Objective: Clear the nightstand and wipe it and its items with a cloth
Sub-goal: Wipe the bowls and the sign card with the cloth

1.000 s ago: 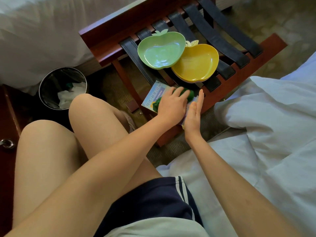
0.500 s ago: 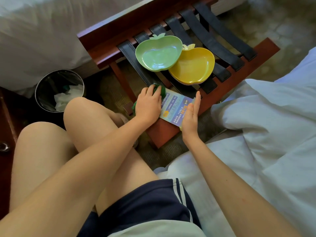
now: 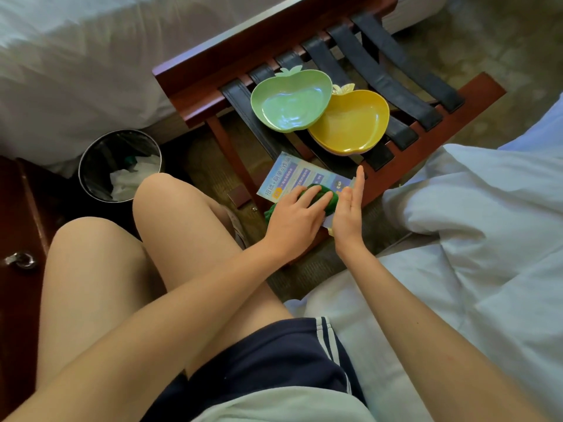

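A blue printed card (image 3: 292,175) lies on the near rail of a wooden luggage rack (image 3: 195,83). My left hand (image 3: 294,219) presses a bunched green cloth (image 3: 330,199) onto the card's near right part, its fingers lying fairly straight over the cloth. My right hand (image 3: 348,213) stands on edge with straight fingers against the card's right end, touching it. A green apple-shaped dish (image 3: 291,102) and a yellow apple-shaped dish (image 3: 350,123) sit on the rack's black straps beyond the card, the green one overlapping the yellow.
A dark bin (image 3: 91,166) with crumpled white paper stands on the floor at left. A dark wooden nightstand (image 3: 18,239) with a metal pull is at the far left edge. White bedding (image 3: 487,223) lies at right, another bed at top left. My bare knees fill the lower left.
My left hand has slid the green cloth rightward across the card, from its left end half a second ago back toward my right hand. The right hand has stayed at the card's right end.
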`<state>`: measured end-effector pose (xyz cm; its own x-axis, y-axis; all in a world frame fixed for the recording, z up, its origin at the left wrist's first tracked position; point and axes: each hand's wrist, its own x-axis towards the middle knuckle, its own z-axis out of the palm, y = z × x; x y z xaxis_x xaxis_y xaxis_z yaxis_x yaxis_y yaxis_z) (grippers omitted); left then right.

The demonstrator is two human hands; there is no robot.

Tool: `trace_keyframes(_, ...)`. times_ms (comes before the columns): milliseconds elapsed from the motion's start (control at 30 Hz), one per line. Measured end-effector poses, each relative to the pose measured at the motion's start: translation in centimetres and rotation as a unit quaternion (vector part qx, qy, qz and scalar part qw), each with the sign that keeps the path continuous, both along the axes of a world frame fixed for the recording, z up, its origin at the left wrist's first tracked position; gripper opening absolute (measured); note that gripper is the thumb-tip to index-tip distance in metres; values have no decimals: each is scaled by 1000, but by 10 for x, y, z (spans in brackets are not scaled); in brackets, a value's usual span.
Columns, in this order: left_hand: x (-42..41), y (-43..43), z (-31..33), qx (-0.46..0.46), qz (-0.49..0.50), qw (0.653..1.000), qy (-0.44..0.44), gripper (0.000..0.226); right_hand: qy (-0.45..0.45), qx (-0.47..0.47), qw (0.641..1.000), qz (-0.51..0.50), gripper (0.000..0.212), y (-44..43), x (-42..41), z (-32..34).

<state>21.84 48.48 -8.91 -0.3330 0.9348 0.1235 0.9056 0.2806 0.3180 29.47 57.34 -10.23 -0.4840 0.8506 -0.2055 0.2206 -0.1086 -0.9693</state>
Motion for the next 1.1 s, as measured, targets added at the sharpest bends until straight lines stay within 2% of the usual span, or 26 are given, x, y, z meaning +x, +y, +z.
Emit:
trace_keyframes(100, -11, -1, -4, -11, 22, 1000, -8, 45, -13, 10, 1000, 0, 57, 1, 0, -1)
trace_keyframes(200, -32, 3, -7, -13, 127, 992, -17, 45, -33, 14, 999, 2, 57, 0, 0, 1)
trace_keyframes(300, -48, 9, -10, -63, 224, 970, -68, 44, -30, 11, 999, 7, 54, 0, -2, 2)
trace_keyframes(400, -45, 20, -11, -67, 271, 958, -65, 45, -34, -2, 999, 4, 62, -1, -5, 4)
trace_keyframes(567, -37, 33, -8, -66, 213, 974, -36, 44, -37, 2, 999, 5, 53, 0, -4, 5)
trace_keyframes(700, -12, 41, 5, 16, 63, 997, -32, 35, -48, 11, 999, 5, 48, 0, -4, 7)
trace_keyframes(800, -1, 31, 3, 45, -41, 998, -3, 32, -39, 9, 999, 13, 50, 1, -1, 8)
trace_keyframes(867, -7, 17, -1, 51, -70, 996, -7, 35, -41, -2, 999, 13, 49, 1, 0, 9)
trace_keyframes(967, -21, 1, -6, 15, -44, 999, -19, 45, -41, 0, 999, 15, 54, 1, 0, 8)
trace_keyframes(1100, -36, 4, -8, 1, 112, 993, -41, 38, -47, -2, 999, 19, 55, 0, 0, 8)
